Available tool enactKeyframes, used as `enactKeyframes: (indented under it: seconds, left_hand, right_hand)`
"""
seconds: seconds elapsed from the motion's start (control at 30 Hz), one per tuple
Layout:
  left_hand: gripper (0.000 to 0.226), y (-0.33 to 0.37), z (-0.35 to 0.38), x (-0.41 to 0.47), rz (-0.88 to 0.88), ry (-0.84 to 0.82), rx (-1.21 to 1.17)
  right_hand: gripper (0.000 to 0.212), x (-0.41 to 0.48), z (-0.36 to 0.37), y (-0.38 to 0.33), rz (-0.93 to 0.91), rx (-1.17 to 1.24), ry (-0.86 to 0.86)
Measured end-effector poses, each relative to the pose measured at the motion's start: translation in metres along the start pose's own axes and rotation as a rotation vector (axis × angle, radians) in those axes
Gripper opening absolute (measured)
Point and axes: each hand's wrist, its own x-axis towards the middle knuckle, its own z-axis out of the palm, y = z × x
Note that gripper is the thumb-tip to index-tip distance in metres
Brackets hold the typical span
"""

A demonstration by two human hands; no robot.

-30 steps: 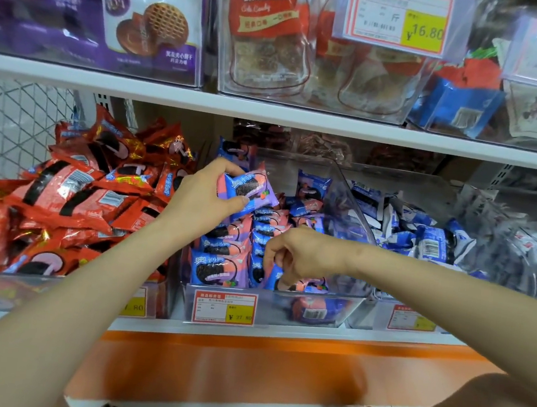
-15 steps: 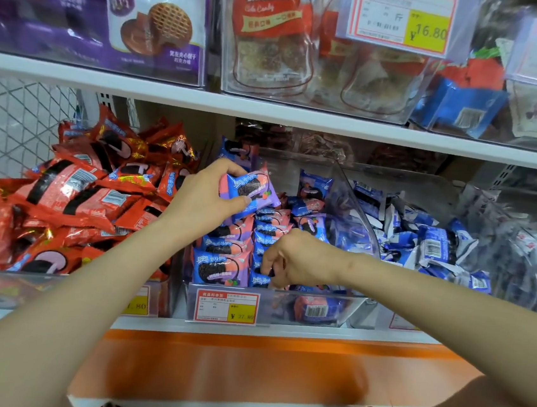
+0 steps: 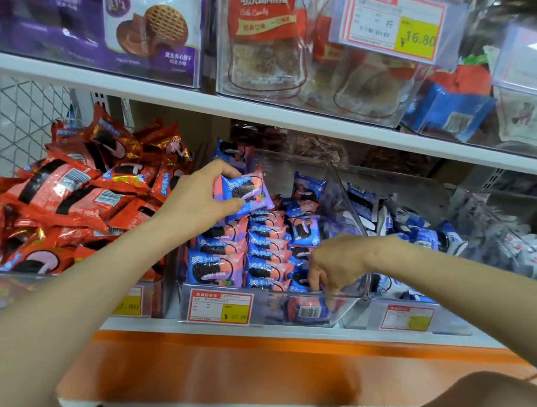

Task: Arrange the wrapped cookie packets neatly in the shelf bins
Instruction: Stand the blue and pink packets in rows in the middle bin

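The left arm reaches in from the lower left, wrist straight, and the left hand (image 3: 199, 201) grips a blue, pink and purple cookie packet (image 3: 247, 190). Thumb lies under its lower edge, fingers curl over the top, and the packet is held tilted above the back of the left row in the middle clear bin (image 3: 346, 306).

The right arm comes in from the right, nearly level, with the wrist bent downward. The right hand (image 3: 337, 262) hangs knuckles-up over the bin's front right corner, its fingers (image 3: 317, 279) curled down among the packets just behind the front wall. Whether they pinch a packet or only touch it cannot be told.

Inside the bin, two rows of packets (image 3: 266, 256) stand on edge, face forward, packed side by side on the left half. One loose packet (image 3: 307, 311) lies barcode-out at the bottom against the front wall. A price label (image 3: 220, 307) is fixed to the bin's front.

Red packets (image 3: 62, 195) heap in the bin to the left; blue-and-white packets (image 3: 422, 236) fill the bin to the right.
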Motion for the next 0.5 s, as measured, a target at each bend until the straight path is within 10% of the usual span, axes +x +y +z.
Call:
enactKeyframes:
  seconds: [0.23,0.5]
  left_hand:
    - [0.031,0.001,0.001,-0.002,0.007,-0.008,-0.018]
    - [0.04,-0.002,0.0,0.0,-0.044,0.03,-0.098]
  right_hand:
    - [0.005,-0.01,-0.032,0.012,0.044,0.116,0.017]
    - [0.032,0.024,-0.028,0.019,0.251,-0.191,0.291]
